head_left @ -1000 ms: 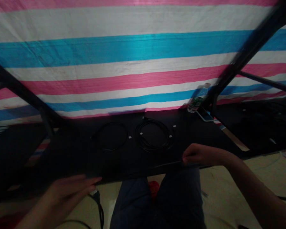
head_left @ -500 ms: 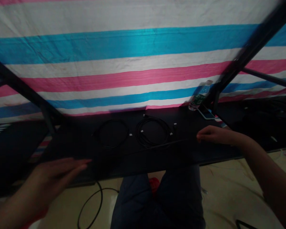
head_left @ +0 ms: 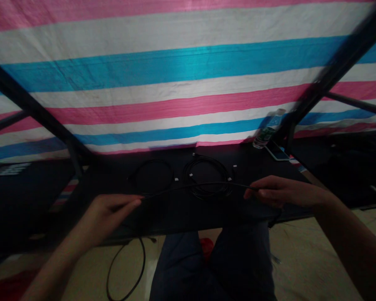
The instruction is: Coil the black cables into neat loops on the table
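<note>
A thin black cable (head_left: 194, 186) stretches in a shallow arc between my two hands above the dark table (head_left: 166, 209). My left hand (head_left: 108, 213) pinches its left part, and the cable's slack hangs below that hand in a loop over the floor (head_left: 127, 271). My right hand (head_left: 274, 191) is closed on the cable's right end. Behind the stretched cable, two coiled black cables lie on the table: a thin coil (head_left: 153, 177) at the left and a thicker coil (head_left: 208, 177) at the right with white tags.
A striped pink, white and blue tarp (head_left: 175, 83) hangs behind the table. Black frame bars (head_left: 34, 108) slant at both sides. A green-labelled water bottle (head_left: 267, 131) and a phone (head_left: 278, 152) sit at the table's back right. My knees (head_left: 213, 263) are under the front edge.
My left hand came up from the table edge and took hold of the cable. The cable lifted off the table into an arc between both hands.
</note>
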`<state>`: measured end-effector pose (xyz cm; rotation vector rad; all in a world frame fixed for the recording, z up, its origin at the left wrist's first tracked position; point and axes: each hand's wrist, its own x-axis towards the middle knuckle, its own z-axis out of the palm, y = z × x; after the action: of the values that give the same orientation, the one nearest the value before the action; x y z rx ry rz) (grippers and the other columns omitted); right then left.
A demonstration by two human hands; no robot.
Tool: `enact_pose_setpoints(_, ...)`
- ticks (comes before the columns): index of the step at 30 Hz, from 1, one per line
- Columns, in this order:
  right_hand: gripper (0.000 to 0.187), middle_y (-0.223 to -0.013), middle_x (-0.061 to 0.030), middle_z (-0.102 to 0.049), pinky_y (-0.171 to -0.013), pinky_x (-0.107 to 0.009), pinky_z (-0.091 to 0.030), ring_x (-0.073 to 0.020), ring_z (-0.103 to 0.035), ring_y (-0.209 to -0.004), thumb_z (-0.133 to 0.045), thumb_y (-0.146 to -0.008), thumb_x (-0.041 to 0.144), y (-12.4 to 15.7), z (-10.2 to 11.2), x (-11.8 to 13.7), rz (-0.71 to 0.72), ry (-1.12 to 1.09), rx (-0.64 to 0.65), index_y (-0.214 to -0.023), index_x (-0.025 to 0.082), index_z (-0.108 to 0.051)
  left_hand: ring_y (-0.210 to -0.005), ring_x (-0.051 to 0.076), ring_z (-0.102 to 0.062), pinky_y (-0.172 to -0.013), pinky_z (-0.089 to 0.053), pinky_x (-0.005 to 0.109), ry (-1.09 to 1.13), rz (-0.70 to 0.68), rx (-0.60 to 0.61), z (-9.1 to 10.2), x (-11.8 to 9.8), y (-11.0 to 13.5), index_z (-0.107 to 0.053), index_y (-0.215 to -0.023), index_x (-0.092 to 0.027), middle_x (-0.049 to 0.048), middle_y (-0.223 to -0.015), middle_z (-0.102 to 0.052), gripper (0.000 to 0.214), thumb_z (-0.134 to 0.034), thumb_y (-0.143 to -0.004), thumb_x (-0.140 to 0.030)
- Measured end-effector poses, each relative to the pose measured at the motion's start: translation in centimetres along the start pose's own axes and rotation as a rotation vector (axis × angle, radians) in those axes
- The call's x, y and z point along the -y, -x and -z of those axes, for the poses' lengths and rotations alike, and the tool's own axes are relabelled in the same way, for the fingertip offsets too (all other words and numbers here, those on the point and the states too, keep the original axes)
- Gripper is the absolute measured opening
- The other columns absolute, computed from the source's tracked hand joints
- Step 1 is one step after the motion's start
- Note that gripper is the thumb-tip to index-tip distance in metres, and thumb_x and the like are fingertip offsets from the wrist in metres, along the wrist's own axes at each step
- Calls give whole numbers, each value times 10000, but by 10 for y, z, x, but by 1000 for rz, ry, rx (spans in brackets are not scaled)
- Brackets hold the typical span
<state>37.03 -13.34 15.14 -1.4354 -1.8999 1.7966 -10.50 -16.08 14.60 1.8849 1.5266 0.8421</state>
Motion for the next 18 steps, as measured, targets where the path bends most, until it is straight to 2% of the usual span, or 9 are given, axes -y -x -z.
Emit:
enact_pose_setpoints(3, 523, -655, 32, -435, -421, -200, -245, -69, -338, -490, -568, -925, 578, -7, -21, 23, 111, -125, -83, -1222, 163, -684, -754, 279, -756, -707, -629, 374, 135, 71, 8, -18, -7, -5, -830, -811, -263, 68, -835, -801, 246, -799, -692, -476)
enact_pose_setpoints(6, 471, -669, 32, -439, -397, -197, -229, -67, -318, -479, -553, -954, 519, -19, -38, 39, 198, -200, -71, -1260, 176, -658, -799, 288, -750, -710, -619, 360, 218, 119, -98, -33, -10, -10, -831, -820, -238, 80, -863, -802, 302, -821, -657, -492)
enact_pose_setpoints(9, 444, -679, 29, -442, -402, -199, -234, -69, -316, -486, -546, -962, 489, -26, -44, 46, 237, -223, -59, -1263, 181, -655, -770, 264, -732, -614, -587, 293, 200, 118, -200, -32, -5, -10, -828, -851, -219, 79, -851, -801, 343, -791, -688, -518)
enact_pose_setpoints(12, 439, -676, 16, -460, -433, -207, -263, -77, -356, -517, -571, -936, 526, -22, -39, 45, 176, -99, 35, -1134, 163, -716, -579, 197, -661, -457, -483, 221, 45, 158, -266, -6, 6, 0, -796, -740, -183, 37, -650, -744, 348, -740, -735, -527)
enact_pose_setpoints(15, 505, -629, 25, -420, -451, -211, -262, -81, -350, -517, -569, -902, 615, -12, -28, 37, 44, 71, 187, -964, 149, -750, -492, 169, -598, -398, -408, 209, -186, 237, -463, 35, 29, 22, -751, -702, -191, -29, -532, -663, 327, -731, -756, -513)
enact_pose_setpoints(16, 525, -618, 27, -412, -453, -214, -257, -83, -341, -512, -563, -892, 639, -9, -23, 32, 14, 113, 195, -929, 150, -751, -507, 178, -611, -399, -414, 219, -249, 246, -541, 49, 39, 31, -752, -745, -214, -44, -557, -677, 304, -717, -772, -514)
enact_pose_setpoints(18, 535, -614, 15, -439, -465, -226, -266, -93, -356, -517, -561, -878, 656, -6, -15, 23, -12, 199, 138, -869, 155, -748, -481, 192, -613, -376, -417, 237, -301, 247, -597, 73, 62, 47, -751, -833, -247, -57, -578, -697, 261, -692, -802, -500)
